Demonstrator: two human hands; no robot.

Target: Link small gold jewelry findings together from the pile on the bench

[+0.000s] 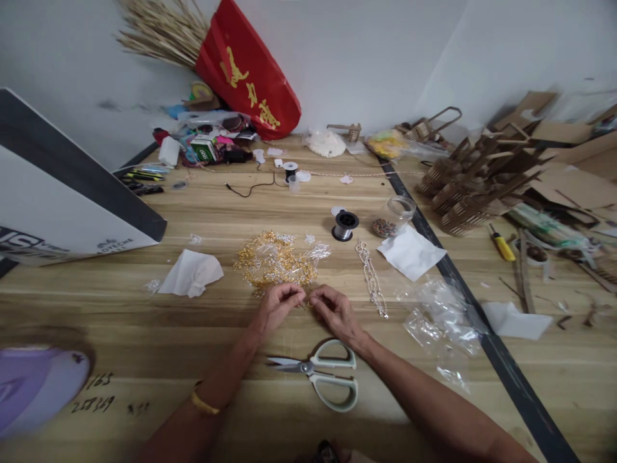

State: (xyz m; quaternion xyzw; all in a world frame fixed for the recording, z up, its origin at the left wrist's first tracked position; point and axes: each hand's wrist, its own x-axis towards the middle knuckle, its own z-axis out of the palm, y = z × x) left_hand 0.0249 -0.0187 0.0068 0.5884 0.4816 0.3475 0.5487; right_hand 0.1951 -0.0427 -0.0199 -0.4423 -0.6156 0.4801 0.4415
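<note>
My left hand and my right hand meet just in front of a pile of gold and silver beads and findings. Thumb and forefinger of each are pinched together. Between the fingertips is a small bit, partly gold-coloured, too tiny to name. Below the hands lies a pair of scissors with pale handles, blades pointing left and slightly apart. To the right of the pile are a silver chain and a black spool of silvery wire.
White paper pieces flank the pile. Clear plastic bags lie right, below a jar tipped over near dark beads. Small woven baskets crowd the far right. A large white box stands left, and a red bag leans at the back.
</note>
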